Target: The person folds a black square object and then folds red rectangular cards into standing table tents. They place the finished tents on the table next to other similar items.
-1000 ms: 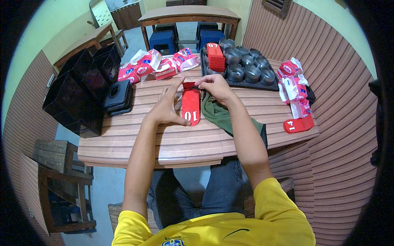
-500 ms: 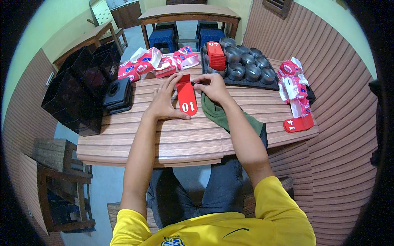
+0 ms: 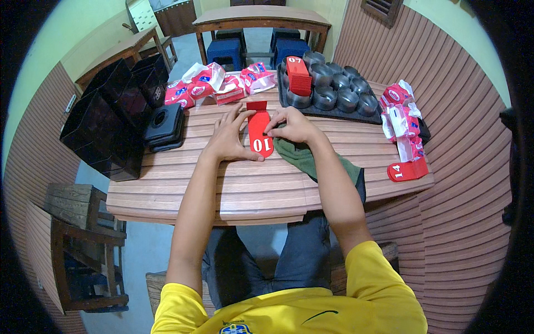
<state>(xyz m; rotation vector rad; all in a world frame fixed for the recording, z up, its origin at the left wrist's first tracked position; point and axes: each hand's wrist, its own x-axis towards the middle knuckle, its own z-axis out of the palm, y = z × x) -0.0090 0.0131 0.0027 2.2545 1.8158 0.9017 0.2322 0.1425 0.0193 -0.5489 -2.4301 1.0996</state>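
A red number sign point(image 3: 258, 125) with a rounded near end and a folded far end lies on the table in front of me. My left hand point(image 3: 227, 136) braces it, thumb at the near end and forefinger by the fold. The fingers of my right hand point(image 3: 295, 127) are pinched on a green cloth point(image 3: 300, 158) with a dark edge. A dark bit of that cloth touches the sign's right side, just above the white digits. The rest of the cloth trails under my right wrist toward the table's front edge.
Black boxes point(image 3: 105, 128) and flat black holders point(image 3: 166, 125) stand at the left. Tissue packs point(image 3: 231, 89) line the back. Metal ashtray-like cups point(image 3: 324, 97) and stacked red signs point(image 3: 298, 78) sit on a black tray point(image 3: 356, 117). More tissue packs point(image 3: 401, 119) and another red sign point(image 3: 409, 170) are at the right.
My right hand's fingertips have slid down along the sign from near its fold toward the digits. My left hand keeps its hold. The whole view has shifted slightly.
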